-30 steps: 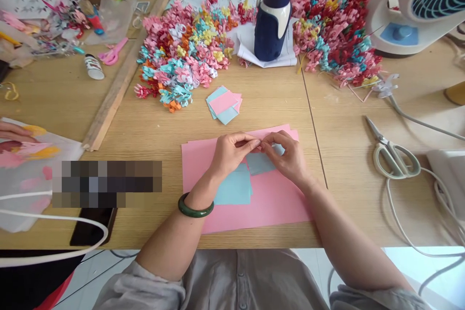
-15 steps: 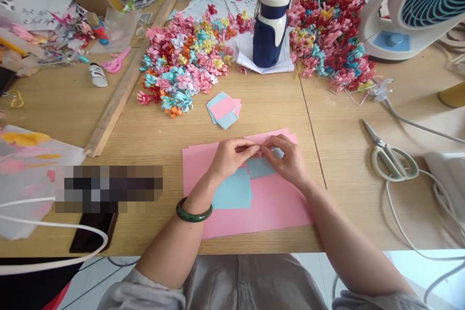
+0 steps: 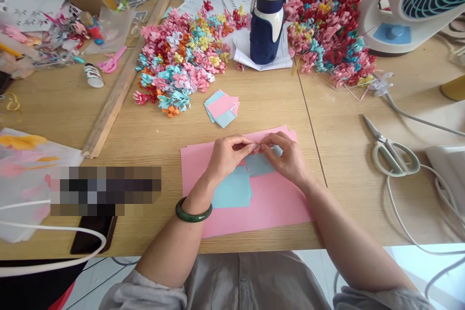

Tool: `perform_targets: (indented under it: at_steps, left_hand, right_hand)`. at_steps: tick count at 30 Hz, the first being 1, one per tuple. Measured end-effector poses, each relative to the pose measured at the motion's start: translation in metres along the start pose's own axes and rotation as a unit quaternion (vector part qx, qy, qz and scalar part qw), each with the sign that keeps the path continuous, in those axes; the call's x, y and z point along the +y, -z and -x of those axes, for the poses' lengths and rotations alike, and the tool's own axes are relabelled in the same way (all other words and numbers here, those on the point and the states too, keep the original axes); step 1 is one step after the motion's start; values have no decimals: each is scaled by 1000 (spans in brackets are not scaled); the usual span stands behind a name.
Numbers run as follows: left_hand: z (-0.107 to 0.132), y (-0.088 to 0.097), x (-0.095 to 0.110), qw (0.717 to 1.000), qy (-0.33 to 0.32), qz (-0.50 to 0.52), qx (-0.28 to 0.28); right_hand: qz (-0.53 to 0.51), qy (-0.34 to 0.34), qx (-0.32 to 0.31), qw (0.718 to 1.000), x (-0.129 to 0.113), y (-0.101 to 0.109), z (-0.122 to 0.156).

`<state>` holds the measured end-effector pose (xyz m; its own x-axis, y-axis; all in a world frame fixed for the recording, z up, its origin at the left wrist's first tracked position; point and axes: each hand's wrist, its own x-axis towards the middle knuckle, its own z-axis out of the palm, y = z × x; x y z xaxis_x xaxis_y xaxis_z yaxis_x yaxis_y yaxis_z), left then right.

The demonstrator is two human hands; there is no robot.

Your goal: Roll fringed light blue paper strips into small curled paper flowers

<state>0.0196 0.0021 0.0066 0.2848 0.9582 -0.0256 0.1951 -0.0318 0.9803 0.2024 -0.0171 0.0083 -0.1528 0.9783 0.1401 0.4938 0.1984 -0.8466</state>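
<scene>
My left hand [image 3: 227,157], with a dark green bangle [image 3: 193,209] on its wrist, is closed in a pinch. My right hand [image 3: 286,157] pinches right beside it, and the fingertips of both meet. Whatever lies between them is too small and covered to make out. Just below the fingers, a blue paper piece [image 3: 258,164] shows partly under my right hand. Square light-blue papers [image 3: 232,191] lie stacked near my left wrist. Beneath everything are large pink sheets [image 3: 279,208]. Farther back sits a small pile of pink and blue paper pieces [image 3: 222,106].
Heaps of curled paper flowers [image 3: 185,58] spread around a blue bottle [image 3: 268,24]. Scissors [image 3: 392,150] and a fan [image 3: 392,19] are on the right. A wooden strip [image 3: 112,101], pink scissors [image 3: 112,60] and a dark phone [image 3: 95,232] are on the left.
The camera view has shifted slightly. Both hands stay pinched together in nearly the same place, with only small finger movement.
</scene>
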Motion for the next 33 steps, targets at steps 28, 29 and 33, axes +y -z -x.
perform_targets:
  at_steps: [28,29,33]
  left_hand:
    - [1,-8,3,999,-23,-12,32]
    - [1,-9,3,999,-26,-15,30]
    - [1,-7,1,998,-37,-30,34]
  right_hand:
    - [145,44,38,988,-4,7,-2]
    - [135,37,29,990,-4,7,-2]
    - [87,28,-2,996,-3,6,-2]
